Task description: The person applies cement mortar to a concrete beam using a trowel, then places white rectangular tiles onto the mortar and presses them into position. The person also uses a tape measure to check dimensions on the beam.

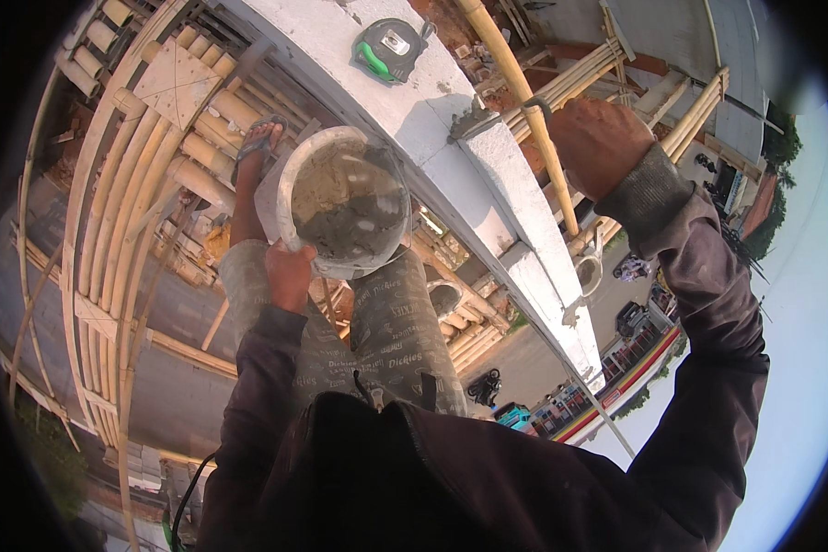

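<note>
My left hand is closed on the near rim of a round bucket, held in front of my legs. Wet grey mortar lies inside it. Over the wall's right side, my right hand is closed round the handle of a trowel. The handle itself is mostly hidden in the fist. At the trowel's far end, grey mortar sits against the end of a raised white block on top of the wall.
A black and green tape measure lies on the wall top. Bamboo scaffolding runs along the left, and a bamboo pole rises beyond the wall. My sandalled foot rests on bamboo. Far below are a street and parked vehicles.
</note>
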Action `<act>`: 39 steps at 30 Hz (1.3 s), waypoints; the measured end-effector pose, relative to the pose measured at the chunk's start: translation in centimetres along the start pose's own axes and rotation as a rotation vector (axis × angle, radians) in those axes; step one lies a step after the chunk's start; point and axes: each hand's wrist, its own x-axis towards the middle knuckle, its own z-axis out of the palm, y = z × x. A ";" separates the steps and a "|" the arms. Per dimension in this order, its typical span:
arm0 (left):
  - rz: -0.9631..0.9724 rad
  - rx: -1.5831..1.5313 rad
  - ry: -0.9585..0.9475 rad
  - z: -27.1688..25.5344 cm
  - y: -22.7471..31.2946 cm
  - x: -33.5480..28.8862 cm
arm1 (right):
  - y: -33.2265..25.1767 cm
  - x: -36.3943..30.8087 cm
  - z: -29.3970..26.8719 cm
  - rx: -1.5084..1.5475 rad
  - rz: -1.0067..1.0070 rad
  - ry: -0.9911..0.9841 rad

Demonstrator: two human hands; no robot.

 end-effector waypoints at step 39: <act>-0.109 0.288 -0.120 -1.7 8.6 3.8 | -5.2 -6.6 21.3 1.259 0.785 0.293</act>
